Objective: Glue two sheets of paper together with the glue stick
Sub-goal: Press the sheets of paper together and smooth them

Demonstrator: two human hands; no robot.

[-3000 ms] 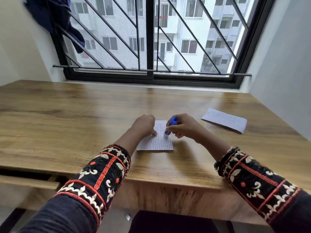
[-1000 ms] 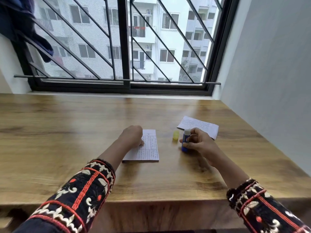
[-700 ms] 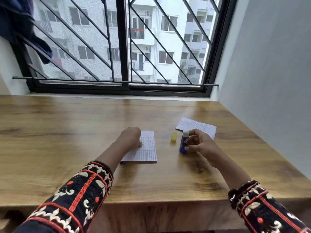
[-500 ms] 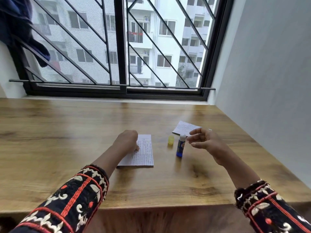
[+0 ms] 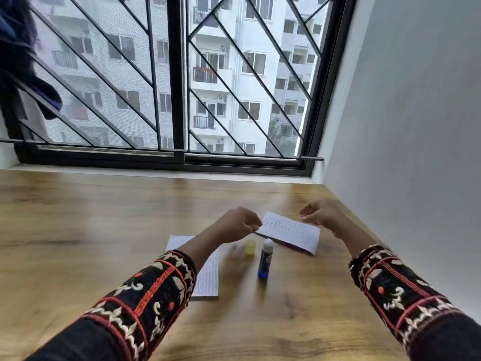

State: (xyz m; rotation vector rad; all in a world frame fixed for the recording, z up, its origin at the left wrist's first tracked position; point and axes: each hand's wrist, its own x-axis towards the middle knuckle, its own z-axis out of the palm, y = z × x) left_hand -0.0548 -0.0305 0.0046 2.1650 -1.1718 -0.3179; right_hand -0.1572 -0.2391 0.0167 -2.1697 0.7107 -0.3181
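Glue stick (image 5: pixel 265 259) upright, blue body, white tip, uncapped

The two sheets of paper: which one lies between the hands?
The far sheet, beyond the glue stick, between the left hand and the right hand. The near sheet lies apart, partly hidden under the left forearm.

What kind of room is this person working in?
Probably a room in a flat, several floors up: a wooden desk stands under a barred window, with apartment blocks outside.
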